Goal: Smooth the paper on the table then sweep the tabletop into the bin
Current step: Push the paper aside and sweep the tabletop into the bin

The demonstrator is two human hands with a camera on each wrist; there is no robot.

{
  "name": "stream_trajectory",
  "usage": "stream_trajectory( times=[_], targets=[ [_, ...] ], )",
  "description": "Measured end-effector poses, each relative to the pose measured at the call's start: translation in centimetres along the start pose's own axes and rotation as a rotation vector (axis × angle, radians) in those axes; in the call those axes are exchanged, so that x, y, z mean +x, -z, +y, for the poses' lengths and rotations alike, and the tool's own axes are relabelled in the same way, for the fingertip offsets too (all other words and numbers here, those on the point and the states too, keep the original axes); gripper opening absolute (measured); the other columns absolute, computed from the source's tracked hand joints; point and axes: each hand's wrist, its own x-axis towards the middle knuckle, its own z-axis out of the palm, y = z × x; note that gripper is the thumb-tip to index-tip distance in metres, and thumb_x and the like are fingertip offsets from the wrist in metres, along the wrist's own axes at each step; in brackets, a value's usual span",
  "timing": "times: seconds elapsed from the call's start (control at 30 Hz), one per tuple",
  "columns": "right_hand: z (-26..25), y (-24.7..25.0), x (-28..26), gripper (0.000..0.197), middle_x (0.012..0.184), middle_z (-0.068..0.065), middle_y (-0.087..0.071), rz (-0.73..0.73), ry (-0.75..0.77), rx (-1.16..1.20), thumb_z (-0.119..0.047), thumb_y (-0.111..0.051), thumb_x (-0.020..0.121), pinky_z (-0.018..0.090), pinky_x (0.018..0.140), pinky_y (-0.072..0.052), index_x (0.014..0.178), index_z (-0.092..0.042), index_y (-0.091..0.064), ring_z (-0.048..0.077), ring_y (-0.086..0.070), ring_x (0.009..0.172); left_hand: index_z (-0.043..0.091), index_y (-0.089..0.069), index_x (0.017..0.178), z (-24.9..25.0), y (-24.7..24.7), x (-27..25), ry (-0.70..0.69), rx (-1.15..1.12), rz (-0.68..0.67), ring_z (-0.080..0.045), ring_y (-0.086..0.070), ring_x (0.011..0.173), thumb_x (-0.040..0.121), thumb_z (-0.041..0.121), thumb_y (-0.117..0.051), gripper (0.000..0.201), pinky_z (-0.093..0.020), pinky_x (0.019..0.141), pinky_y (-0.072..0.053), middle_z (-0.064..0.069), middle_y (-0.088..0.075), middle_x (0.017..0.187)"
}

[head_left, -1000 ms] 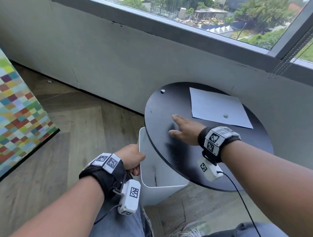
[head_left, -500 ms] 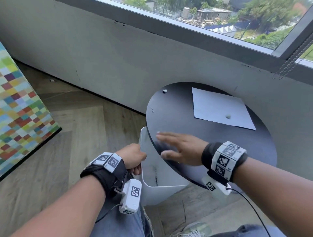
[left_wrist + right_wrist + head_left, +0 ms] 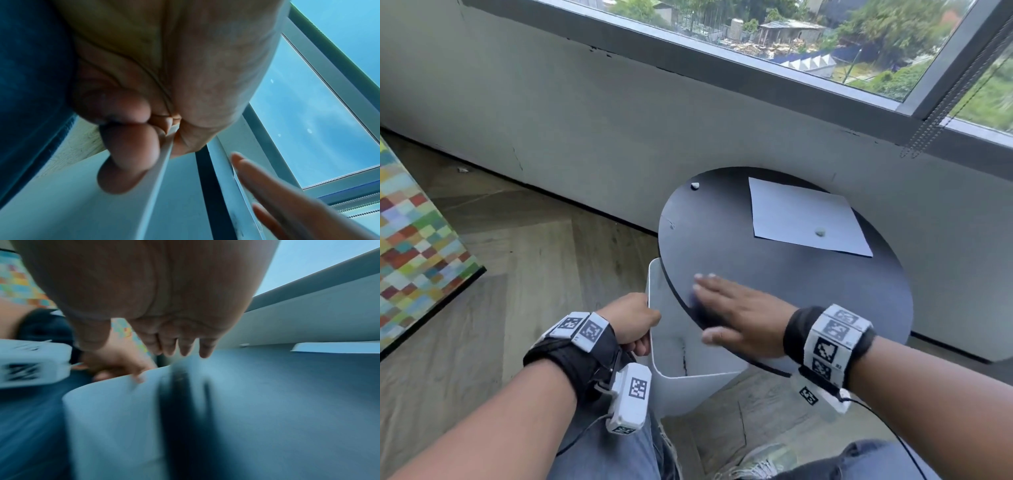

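Paper (image 3: 808, 219) lies flat, upper right. Flat right hand (image 3: 739, 317) sweeps at table (image 3: 808, 291) edge; left hand (image 3: 631, 320) grips bin (image 3: 688, 383) rim. Two crumbs (image 3: 694, 186) remain.

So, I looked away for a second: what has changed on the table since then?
The right hand, flat with fingers straight, swept from mid-table toward the near left edge, above the bin. Unchanged: the left hand grips the bin rim, the paper lies flat with one crumb on it, and another crumb sits at the far left edge.

black round table (image 3: 825, 291), white paper (image 3: 804, 216), white bin (image 3: 688, 387), multicoloured checkered panel (image 3: 414, 246), grey wall (image 3: 619, 120).
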Motion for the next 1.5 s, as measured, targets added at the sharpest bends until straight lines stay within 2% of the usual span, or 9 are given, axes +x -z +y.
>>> stream_trajectory(
  times=[0.17, 0.3, 0.53, 0.8, 1.03, 1.2, 1.3, 1.4, 1.5],
  targets=[
    [7.8, -0.1, -0.1, 0.09, 0.166, 0.01, -0.001, 0.092, -0.608, 0.128, -0.069, -0.033, 0.092, 0.04, 0.123, -0.008, 0.156, -0.009, -0.013, 0.022, -0.002, 0.152, 0.0, -0.063, 0.094, 0.0, 0.0, -0.3, 0.0, 0.031, 0.006, -0.026, -0.054, 0.048, 0.083, 0.007, -0.038, 0.028, -0.02, 0.042, -0.038, -0.016, -0.068, 0.059],
    [3.0, -2.3, -0.2, 0.1, 0.165, 0.004, 0.013, 0.001, -0.482, 0.088, -0.079, -0.027, 0.087, 0.051, 0.122, -0.007, 0.157, -0.013, -0.001, 0.023, 0.011, 0.151, 0.002, -0.063, 0.093, 0.0, 0.0, -0.1, 0.005, 0.029, 0.0, -0.025, -0.055, 0.051, 0.083, 0.008, -0.037, 0.028, -0.022, 0.045, -0.039, -0.022, -0.071, 0.067],
    [-6.2, -2.7, -2.6, 0.091, 0.164, -0.004, 0.017, -0.013, -0.033, 0.078, -0.075, -0.026, 0.09, 0.042, 0.123, 0.005, 0.158, -0.019, -0.001, 0.013, 0.02, 0.149, -0.003, -0.065, 0.094, -0.2, 0.1, -0.1, 0.0, 0.035, 0.007, -0.025, -0.057, 0.05, 0.084, 0.01, -0.039, 0.031, -0.022, 0.045, -0.042, -0.024, -0.073, 0.073],
    [6.3, -3.5, -4.8, 0.092, 0.166, 0.005, 0.001, 0.173, -0.857, 0.281, -0.073, -0.03, 0.091, 0.052, 0.12, -0.013, 0.157, -0.012, -0.011, 0.027, 0.001, 0.152, -0.007, -0.062, 0.092, -0.1, -0.1, -0.1, 0.023, 0.014, 0.009, -0.024, -0.048, 0.043, 0.084, 0.007, -0.039, 0.028, -0.021, 0.043, -0.035, -0.019, -0.067, 0.061],
    [-5.2, -7.4, -2.5, 0.089, 0.16, 0.002, 0.029, 0.162, -0.497, 0.166, -0.073, -0.001, 0.088, 0.048, 0.121, 0.01, 0.156, -0.017, 0.014, 0.021, 0.03, 0.146, -0.009, -0.063, 0.093, 0.0, -0.2, -0.3, 0.03, 0.019, 0.01, -0.023, -0.048, 0.046, 0.083, 0.01, -0.04, 0.032, -0.021, 0.045, -0.036, -0.018, -0.067, 0.061],
    [-8.1, -7.2, -2.8, 0.084, 0.163, -0.006, 0.017, 0.235, -0.104, 0.248, -0.067, -0.01, 0.091, 0.034, 0.123, 0.007, 0.158, -0.019, 0.003, 0.006, 0.021, 0.148, 0.002, -0.061, 0.084, 0.5, -0.1, -1.1, 0.016, 0.028, 0.012, -0.022, -0.047, 0.043, 0.085, 0.008, -0.038, 0.023, -0.02, 0.043, -0.035, -0.018, -0.065, 0.06],
    [-3.7, -6.7, -2.5, 0.08, 0.164, -0.006, 0.011, 0.446, -0.372, 0.37, -0.062, -0.024, 0.095, 0.032, 0.122, 0.006, 0.158, -0.02, -0.001, 0.007, 0.015, 0.149, 0.0, -0.062, 0.084, 0.5, -0.2, -1.1, 0.019, 0.038, 0.033, -0.02, -0.047, 0.039, 0.085, 0.007, -0.038, 0.025, -0.018, 0.042, -0.035, -0.017, -0.066, 0.059],
    [-0.6, -6.2, -1.8, 0.078, 0.166, 0.001, 0.01, 0.33, -0.68, 0.344, -0.062, -0.024, 0.099, 0.041, 0.122, 0.006, 0.158, -0.016, -0.001, 0.017, 0.013, 0.151, 0.003, -0.06, 0.081, 0.7, -0.2, -1.3, 0.021, 0.027, 0.033, -0.019, -0.043, 0.037, 0.085, 0.005, -0.037, 0.023, -0.018, 0.041, -0.032, -0.018, -0.063, 0.059],
    [-2.4, -6.9, -0.8, 0.082, 0.164, 0.002, 0.019, 0.223, -0.633, 0.194, -0.068, -0.012, 0.096, 0.047, 0.121, 0.009, 0.157, -0.016, 0.005, 0.022, 0.021, 0.149, 0.006, -0.058, 0.081, 1.0, -0.2, -1.4, 0.02, 0.023, 0.021, -0.021, -0.04, 0.039, 0.085, 0.005, -0.036, 0.022, -0.018, 0.041, -0.029, -0.018, -0.06, 0.059]
  ],
)
